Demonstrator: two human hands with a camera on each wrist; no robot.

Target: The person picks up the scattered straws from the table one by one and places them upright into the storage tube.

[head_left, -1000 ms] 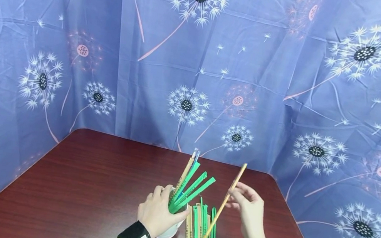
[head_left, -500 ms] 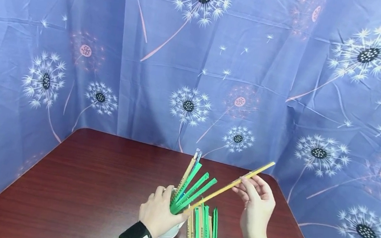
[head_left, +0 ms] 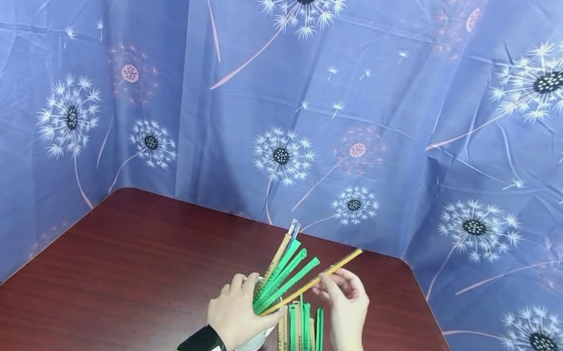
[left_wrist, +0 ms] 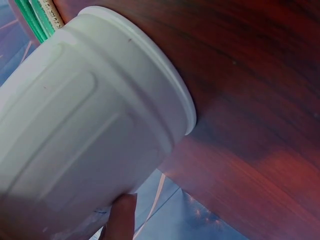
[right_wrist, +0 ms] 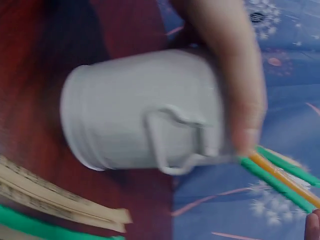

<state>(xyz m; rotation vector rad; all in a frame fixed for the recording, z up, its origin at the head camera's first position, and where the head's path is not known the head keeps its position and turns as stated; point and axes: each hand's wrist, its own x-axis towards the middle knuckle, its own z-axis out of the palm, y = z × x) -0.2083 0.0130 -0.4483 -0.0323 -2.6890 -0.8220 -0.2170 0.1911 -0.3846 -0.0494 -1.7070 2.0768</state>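
Note:
My left hand grips a white cup near its rim, its fingers and thumb curled around it. The cup stands upright on the table, its handle toward the right. Several slim green sleeves, a tan printed one and a clear-topped blue stick lean out of it. My right hand pinches a long yellow stick with a shiny clear wrap. Its lower end is at the cup's mouth beside my left thumb; in the right wrist view it lies among the green sleeves.
To the right of the cup, several green and tan printed sleeves lie side by side on the dark red-brown table. A blue dandelion-print curtain hangs behind the table and along both sides.
The yellow stick tilted over to the left and its lower end moved from above the loose sleeves to the cup's mouth. My right hand swung right, then back left. The left hand kept its grip.

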